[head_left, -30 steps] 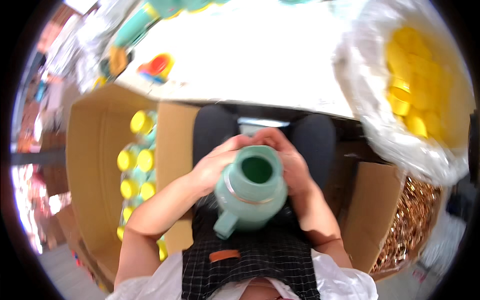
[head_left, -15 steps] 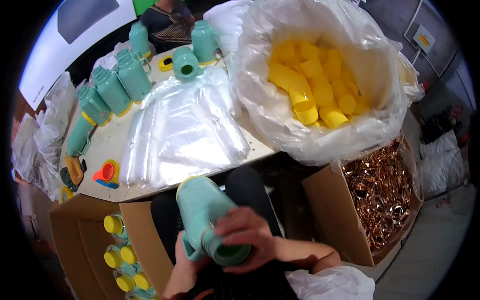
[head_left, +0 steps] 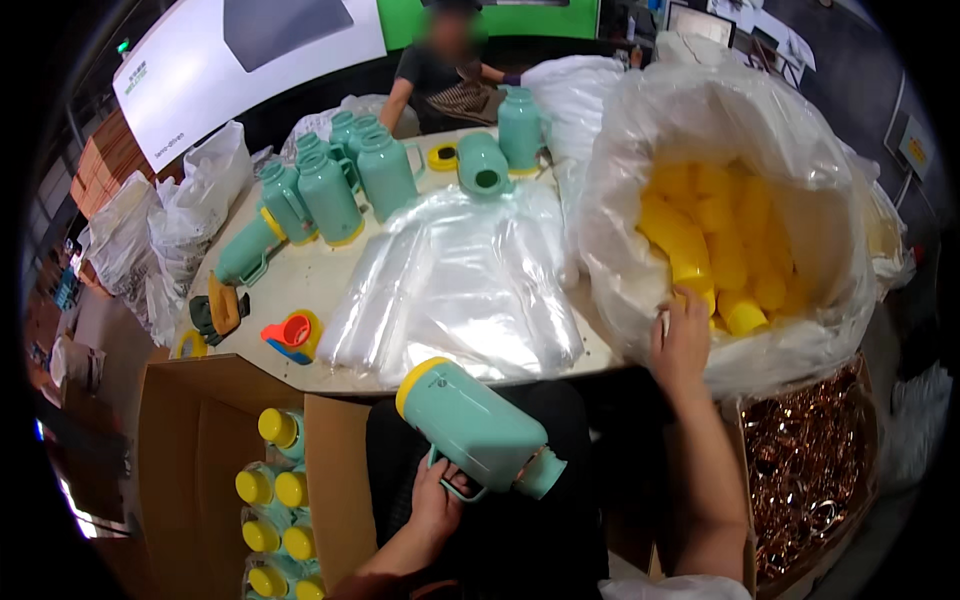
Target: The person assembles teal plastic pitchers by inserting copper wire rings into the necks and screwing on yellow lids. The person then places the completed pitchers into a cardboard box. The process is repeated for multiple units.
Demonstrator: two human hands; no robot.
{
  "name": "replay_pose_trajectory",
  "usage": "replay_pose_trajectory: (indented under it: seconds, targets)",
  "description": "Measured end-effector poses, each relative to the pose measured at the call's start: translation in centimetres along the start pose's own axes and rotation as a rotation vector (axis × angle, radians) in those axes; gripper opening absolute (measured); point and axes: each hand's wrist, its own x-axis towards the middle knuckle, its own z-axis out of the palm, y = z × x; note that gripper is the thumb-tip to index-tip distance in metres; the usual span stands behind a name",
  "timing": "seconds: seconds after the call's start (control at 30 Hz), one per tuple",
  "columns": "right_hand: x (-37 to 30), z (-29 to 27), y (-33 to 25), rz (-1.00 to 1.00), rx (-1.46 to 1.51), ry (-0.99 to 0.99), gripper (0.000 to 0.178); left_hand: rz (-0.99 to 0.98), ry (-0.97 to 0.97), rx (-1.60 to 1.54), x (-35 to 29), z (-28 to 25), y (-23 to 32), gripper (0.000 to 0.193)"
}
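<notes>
One green flask (head_left: 478, 425) in the left hand (head_left: 436, 502), fingers curled round its handle; it's tilted over the lap (head_left: 560, 420), yellow base up and left, open neck down and right. Right hand (head_left: 682, 345) at the near rim of the plastic bag (head_left: 618, 240), fingertips right by the yellow cups (head_left: 715, 215); can't tell if it's pinching one. Clear plastic sleeves (head_left: 450, 290) lie flat on the table (head_left: 303, 277), carton (head_left: 348, 480) with yellow-capped flasks (head_left: 278, 427) at lower left, copper-coloured rings (head_left: 810, 480) at lower right
</notes>
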Motion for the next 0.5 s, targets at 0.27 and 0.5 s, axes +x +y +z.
replay_pose_trajectory:
  seconds: [0.27, 0.5]
  targets:
    - [-1.1, 0.8, 6.9, 0.148, -0.351, -0.384, 0.039, -0.086, 0.098, -0.088, -0.5, 3.6, 5.2, 0.014]
    - [-12.3, -4.4, -9.5, 0.409, 1.346, -0.567, 0.085, -0.075, 0.067, -0.074, 1.1, 3.6, 6.5, 0.012]
